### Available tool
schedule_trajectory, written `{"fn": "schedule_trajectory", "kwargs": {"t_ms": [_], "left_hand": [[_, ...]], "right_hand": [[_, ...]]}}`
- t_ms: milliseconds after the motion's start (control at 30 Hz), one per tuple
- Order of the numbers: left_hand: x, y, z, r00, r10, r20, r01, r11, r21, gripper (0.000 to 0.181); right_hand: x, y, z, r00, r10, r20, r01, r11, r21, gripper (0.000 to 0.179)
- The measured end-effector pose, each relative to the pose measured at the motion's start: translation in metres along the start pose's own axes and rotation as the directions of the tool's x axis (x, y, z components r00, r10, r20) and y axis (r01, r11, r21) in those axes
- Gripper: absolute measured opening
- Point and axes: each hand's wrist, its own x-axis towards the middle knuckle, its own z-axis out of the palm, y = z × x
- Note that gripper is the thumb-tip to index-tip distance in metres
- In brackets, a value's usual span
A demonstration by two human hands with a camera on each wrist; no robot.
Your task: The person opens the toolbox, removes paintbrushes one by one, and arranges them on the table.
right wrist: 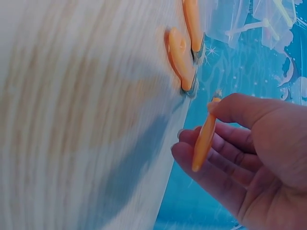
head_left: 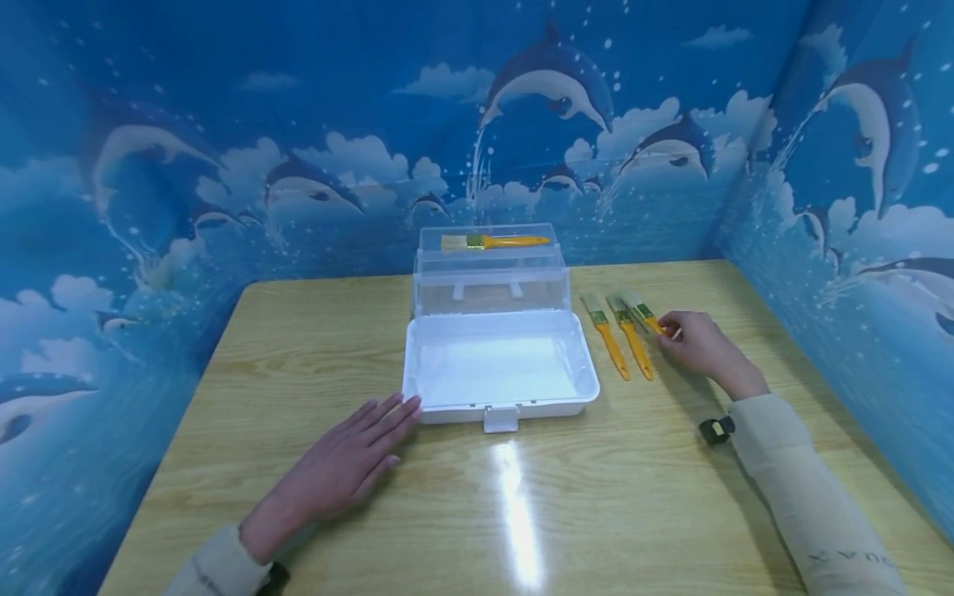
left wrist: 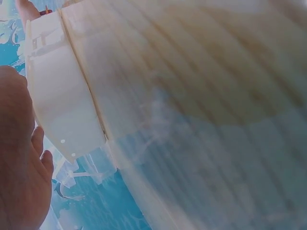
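Note:
My right hand [head_left: 696, 343] pinches the orange handle of a paintbrush [right wrist: 205, 139] between thumb and fingers, right of the box. In the head view its pale bristles point away from me. Two more paintbrushes [head_left: 609, 341] lie side by side on the table just left of that hand. With fingers straight, my left hand [head_left: 346, 459] has its fingertips at the front left corner of a white plastic box [head_left: 503, 364]. The box's clear lid [head_left: 492, 290] stands raised at the back, and another paintbrush [head_left: 514, 242] lies across its top part.
A wood-grain table [head_left: 298, 348] carries everything. Blue dolphin-print sheets [head_left: 358, 108] rise behind it and along its sides. A white latch [head_left: 501, 419] hangs at the front of the box.

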Motion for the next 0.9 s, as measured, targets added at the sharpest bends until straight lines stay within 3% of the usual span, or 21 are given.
{"fn": "schedule_trajectory", "kwargs": {"t_ms": [667,900], "left_hand": [[0.0003,-0.0015,0.0026,0.998,0.035,-0.056,-0.034,0.999,0.011,0.058],[0.0002,-0.0014,0.0021,0.998,0.029,-0.046,-0.029,1.000,0.012,0.058]], "right_hand": [[-0.0012,-0.0064,0.0050,0.992,0.118,0.039,-0.118,0.993,-0.004,0.038],[0.0016,-0.0063,0.0051,0.986,0.156,0.060,-0.156,0.988,-0.010,0.038]]}}
